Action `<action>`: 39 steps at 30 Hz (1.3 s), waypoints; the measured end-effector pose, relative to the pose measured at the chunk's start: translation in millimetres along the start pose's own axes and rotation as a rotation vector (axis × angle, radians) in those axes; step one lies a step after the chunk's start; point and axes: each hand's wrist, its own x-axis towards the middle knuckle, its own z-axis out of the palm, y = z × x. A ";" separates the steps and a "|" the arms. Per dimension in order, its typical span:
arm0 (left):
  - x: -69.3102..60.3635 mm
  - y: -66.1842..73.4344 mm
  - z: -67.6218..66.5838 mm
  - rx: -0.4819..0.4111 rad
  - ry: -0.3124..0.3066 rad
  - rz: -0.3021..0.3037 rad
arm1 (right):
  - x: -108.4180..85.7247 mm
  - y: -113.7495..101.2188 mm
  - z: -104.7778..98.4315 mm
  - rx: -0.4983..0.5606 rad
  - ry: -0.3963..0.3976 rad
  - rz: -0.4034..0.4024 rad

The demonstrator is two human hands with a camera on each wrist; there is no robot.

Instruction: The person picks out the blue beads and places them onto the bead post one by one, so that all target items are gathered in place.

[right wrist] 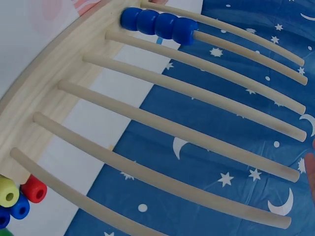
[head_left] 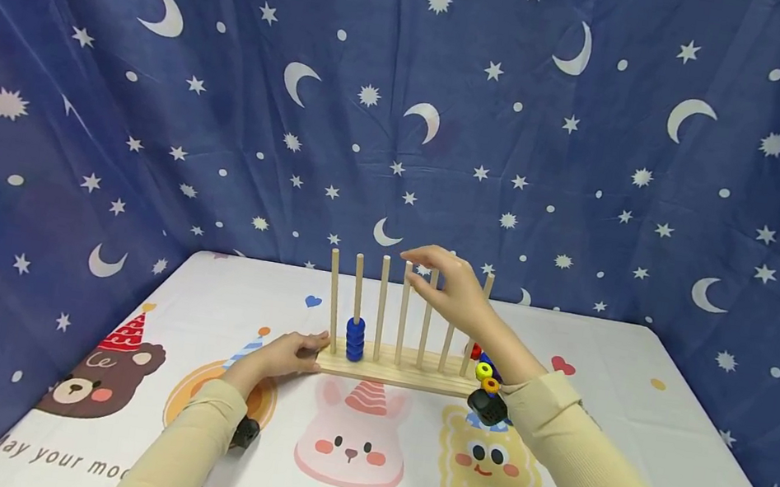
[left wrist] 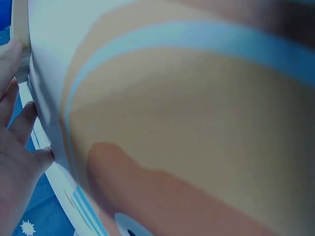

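Observation:
A wooden stand (head_left: 401, 377) with a row of upright rods lies across the white cloth. Several blue beads (head_left: 355, 340) are stacked on its second rod from the left; the right wrist view shows these blue beads (right wrist: 157, 24) too. My left hand (head_left: 285, 353) holds the left end of the base; in the left wrist view, a digit of the left hand (left wrist: 17, 142) touches the wood. Up by the tops of the middle rods is my right hand (head_left: 454, 290), thumb and fingers spread apart with no bead visible between them. Only a sliver of it shows in the right wrist view.
Loose beads lie by the stand's right end, among them a yellow bead (right wrist: 9, 191) and a red bead (right wrist: 34, 189); my right forearm partly covers them in the head view. A blue star-and-moon curtain (head_left: 408, 113) hangs behind the printed tablecloth (head_left: 612, 366).

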 end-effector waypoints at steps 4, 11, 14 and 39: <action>-0.1 0.4 -0.1 0.012 -0.002 0.013 | -5.4 3.1 1.3 0.007 0.019 -0.005; -1.7 0.7 -1.1 0.033 0.009 0.047 | -15.4 7.2 2.6 0.008 0.017 -0.038; -2.2 1.5 -1.1 0.027 0.006 0.051 | -21.7 8.9 0.6 -0.004 0.029 -0.017; 0.4 2.9 -2.4 0.065 -0.020 0.035 | -95.8 41.1 -18.7 -0.050 0.027 0.058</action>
